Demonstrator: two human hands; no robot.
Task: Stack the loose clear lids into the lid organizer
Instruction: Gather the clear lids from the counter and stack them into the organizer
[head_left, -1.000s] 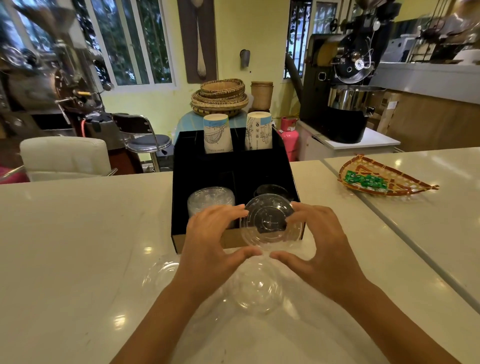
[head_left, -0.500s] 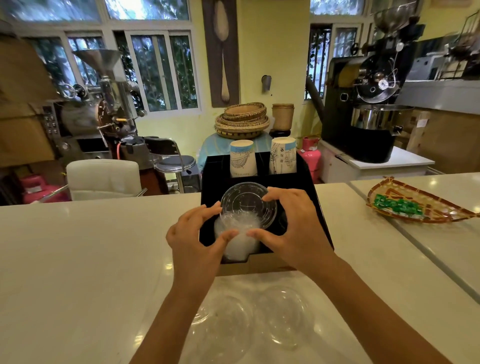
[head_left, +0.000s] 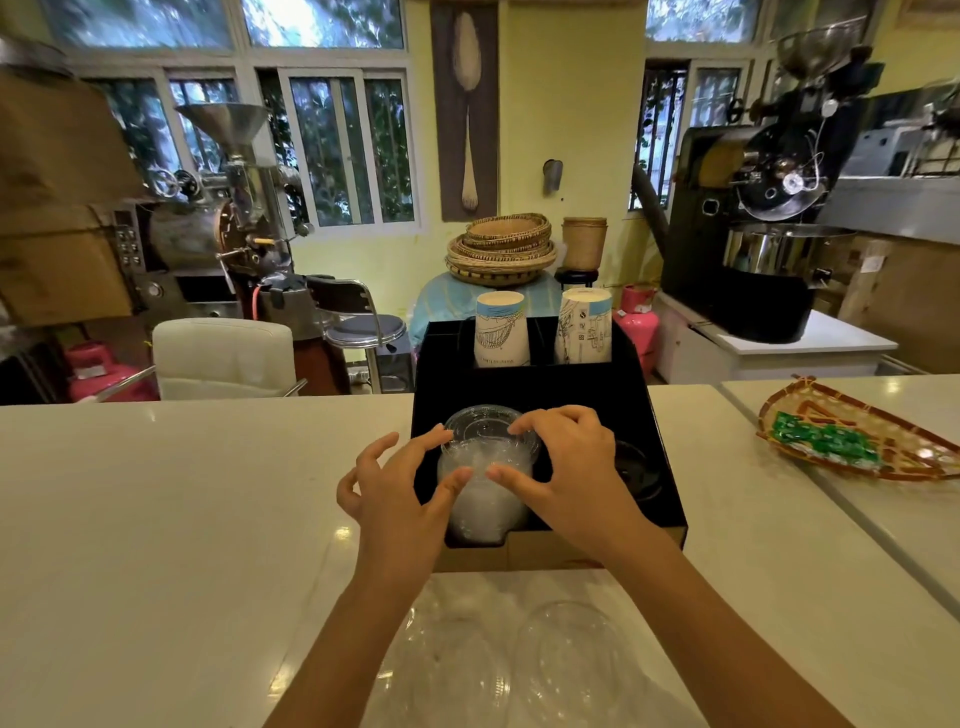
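A black lid organizer (head_left: 519, 387) stands on the white counter in front of me. Its front left compartment holds a stack of clear lids (head_left: 483, 501). One clear lid (head_left: 480, 426) rests on top of that stack. My left hand (head_left: 400, 493) pinches its left rim with forefinger and thumb, the other fingers spread. My right hand (head_left: 571, 467) grips its right rim, fingertips on top and thumb at the front. Two loose clear lids (head_left: 566, 654) (head_left: 457, 670) lie on the counter between my forearms, close to me.
Two paper cup stacks (head_left: 501, 332) (head_left: 584, 327) stand in the organizer's back slots. Dark lids (head_left: 636, 467) sit in its front right compartment. A woven tray (head_left: 800, 395) with green packets lies on the right counter. Chairs and roasting machines stand beyond the counter.
Both hands carried the clear lid from above the organizer's front right corner to the left compartment and lowered it onto the stack. My view tilted upward.
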